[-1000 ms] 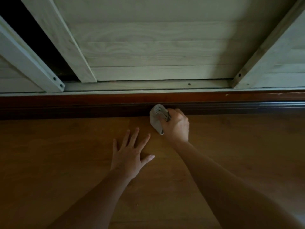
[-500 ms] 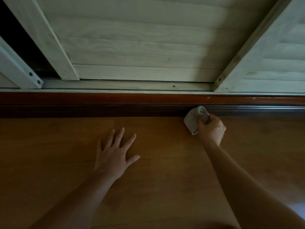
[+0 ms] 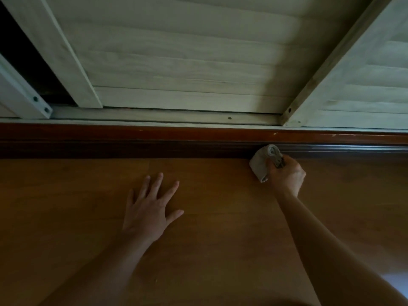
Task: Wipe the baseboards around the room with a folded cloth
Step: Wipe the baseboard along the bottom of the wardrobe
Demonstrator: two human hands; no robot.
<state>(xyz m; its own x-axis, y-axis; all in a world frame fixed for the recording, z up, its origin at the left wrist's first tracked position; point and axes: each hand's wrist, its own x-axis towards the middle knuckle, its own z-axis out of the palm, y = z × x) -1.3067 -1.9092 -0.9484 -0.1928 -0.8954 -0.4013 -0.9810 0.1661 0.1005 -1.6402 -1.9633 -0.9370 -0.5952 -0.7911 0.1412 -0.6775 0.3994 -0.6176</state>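
A: At the far left, what is showing?

B: A dark gap (image 3: 24, 58) is showing between a white rail (image 3: 22, 98) with two screws and a pale slatted door (image 3: 176, 54). Below them a dark red-brown baseboard (image 3: 110, 142) is running across the whole view and meeting the wooden floor (image 3: 55, 217).

A: And the left hand?

B: The left hand (image 3: 148, 208) is lying flat on the floor, left of centre and apart from the baseboard. Its fingers are spreading wide, the thumb is pointing right, and it is holding nothing.

A: Where is the cloth sitting?

B: The cloth (image 3: 261, 165), grey and folded into a thick pad, is sitting right of centre. Its upper end is touching the baseboard's moulding and its lower end is reaching down over the floor's edge. I cannot tell whether it is touching the floor.

A: What is holding it?

B: The right hand (image 3: 287, 176) is gripping it from the right, with fingers curling round the folded bundle. The back of the hand is facing the camera, so the fingertips are mostly hiding. The forearm is coming in from the lower right corner.

A: Anything further right?

B: A slanted post (image 3: 326, 69) is dividing the door from a second slatted panel (image 3: 375, 85). Pale scuffs (image 3: 274, 133) are showing on the baseboard's top edge, just above the cloth.
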